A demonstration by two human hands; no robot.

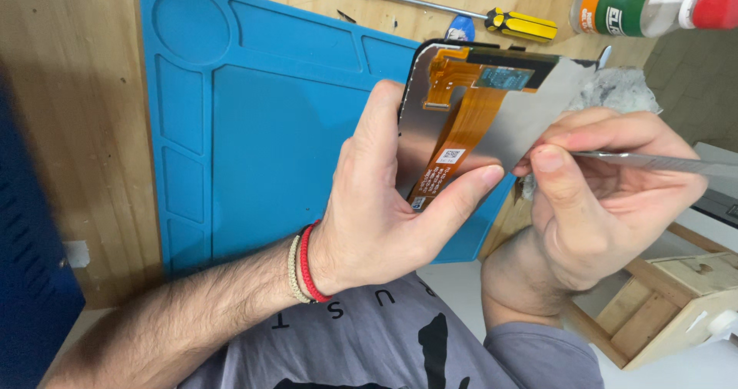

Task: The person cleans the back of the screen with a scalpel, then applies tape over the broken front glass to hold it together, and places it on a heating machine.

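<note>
Hands work above a blue silicone repair mat (254,128) on the wooden desk (69,128). Left hand (384,204) grips a phone display panel (492,104), back side up, thumb pressed on its orange flex cable (461,128). Right hand (600,197) pinches thin metal tweezers (653,161) at the panel's lower edge. Beyond lie a yellow-handled screwdriver (523,25) and bottles (653,1).

One screen panel (477,104), one blue mat (269,128), one yellow-handled screwdriver (520,24), two hands, three bottles.
</note>
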